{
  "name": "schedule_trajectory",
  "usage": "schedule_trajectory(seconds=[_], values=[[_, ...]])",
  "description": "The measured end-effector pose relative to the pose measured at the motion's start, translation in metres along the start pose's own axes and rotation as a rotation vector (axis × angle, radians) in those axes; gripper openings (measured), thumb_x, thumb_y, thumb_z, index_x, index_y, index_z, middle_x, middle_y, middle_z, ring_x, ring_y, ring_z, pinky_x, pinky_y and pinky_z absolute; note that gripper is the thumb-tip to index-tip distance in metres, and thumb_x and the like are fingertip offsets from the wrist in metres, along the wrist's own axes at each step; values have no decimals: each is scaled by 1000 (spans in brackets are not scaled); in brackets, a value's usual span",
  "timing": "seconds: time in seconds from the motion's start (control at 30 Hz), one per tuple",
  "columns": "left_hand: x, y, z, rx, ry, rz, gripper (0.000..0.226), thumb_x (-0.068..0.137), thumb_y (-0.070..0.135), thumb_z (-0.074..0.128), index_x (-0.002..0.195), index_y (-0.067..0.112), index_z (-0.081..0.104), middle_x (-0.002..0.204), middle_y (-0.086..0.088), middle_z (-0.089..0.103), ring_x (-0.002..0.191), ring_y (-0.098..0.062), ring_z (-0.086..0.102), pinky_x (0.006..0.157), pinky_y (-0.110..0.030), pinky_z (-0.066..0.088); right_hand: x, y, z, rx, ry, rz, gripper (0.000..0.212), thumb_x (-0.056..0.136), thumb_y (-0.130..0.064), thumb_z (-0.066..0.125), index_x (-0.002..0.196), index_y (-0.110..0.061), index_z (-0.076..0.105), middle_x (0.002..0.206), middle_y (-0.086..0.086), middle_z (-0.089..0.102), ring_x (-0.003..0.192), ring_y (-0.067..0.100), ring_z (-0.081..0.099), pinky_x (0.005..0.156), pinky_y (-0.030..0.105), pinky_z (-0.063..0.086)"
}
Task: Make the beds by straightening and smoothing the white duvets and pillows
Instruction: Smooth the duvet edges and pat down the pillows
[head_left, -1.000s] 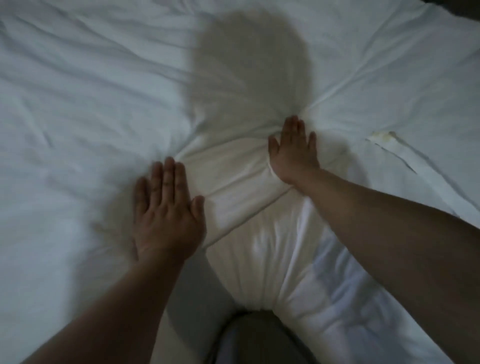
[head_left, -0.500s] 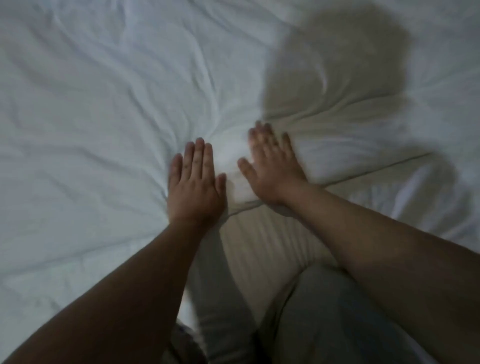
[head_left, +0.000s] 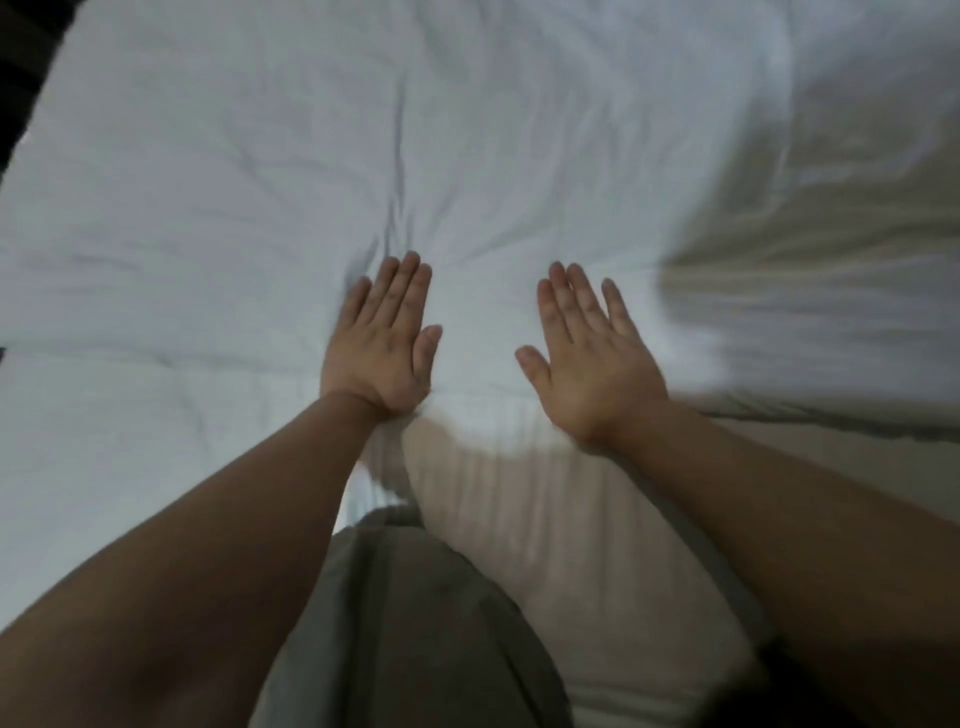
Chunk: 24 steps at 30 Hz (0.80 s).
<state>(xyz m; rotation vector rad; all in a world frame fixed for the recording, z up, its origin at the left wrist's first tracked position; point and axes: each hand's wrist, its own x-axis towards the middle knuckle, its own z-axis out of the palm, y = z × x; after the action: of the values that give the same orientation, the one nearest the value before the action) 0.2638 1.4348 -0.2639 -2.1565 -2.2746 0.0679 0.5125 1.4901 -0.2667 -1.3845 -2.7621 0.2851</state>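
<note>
**Position.** The duvet (head_left: 234, 208) covers the bed top and fills most of the view. Its near edge folds down over the bed side, in front of the person's grey trousers (head_left: 415, 623).

**Hands.** The left hand (head_left: 382, 343) and the right hand (head_left: 587, 364) are both flat, palms down, fingers straight, holding nothing. They lie side by side, apart, at the near edge. The heel of the left hand rests on the fold. Blur hides whether the right palm bears on the cloth.

**Handling (judged).** The duvet is light, soft and padded, with no stiffness. The cloth drags with a palm and bunches ahead of it.
- To smooth it, stroke outward with flat palms.
- To shift it, grip the near edge or a corner, not mid-panel.

**Orientation.** The near edge runs left to right. A long crease (head_left: 399, 156) runs away from the person. The far ends are out of view, so the long axis cannot be told.
</note>
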Motion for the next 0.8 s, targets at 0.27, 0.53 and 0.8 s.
schedule_trajectory(seconds=[0.27,0.53,0.8], values=[[-36,-138,5,34,-19,-155,67,104,44,12,162,12,12,170,-3,7,157,-16,2,127,-42,4,74,-110,25,-42,-7,-141,81,101,-56,1,160,-1,5,169,16,-3,157,27,-6,127,46,1],[-49,-263,14,27,5,-266,65,106,45,11,162,13,8,170,-3,4,157,-16,1,127,-42,6,127,-200,40,-68,-7,-277,83,101,-58,7,160,1,13,168,18,4,157,29,1,127,47,5],[-52,-348,24,38,42,-288,66,106,45,10,162,10,7,170,-5,4,157,-17,1,127,-40,7,189,-305,63,-45,47,-401,82,102,-57,10,159,2,17,168,20,10,157,30,6,127,48,8]])
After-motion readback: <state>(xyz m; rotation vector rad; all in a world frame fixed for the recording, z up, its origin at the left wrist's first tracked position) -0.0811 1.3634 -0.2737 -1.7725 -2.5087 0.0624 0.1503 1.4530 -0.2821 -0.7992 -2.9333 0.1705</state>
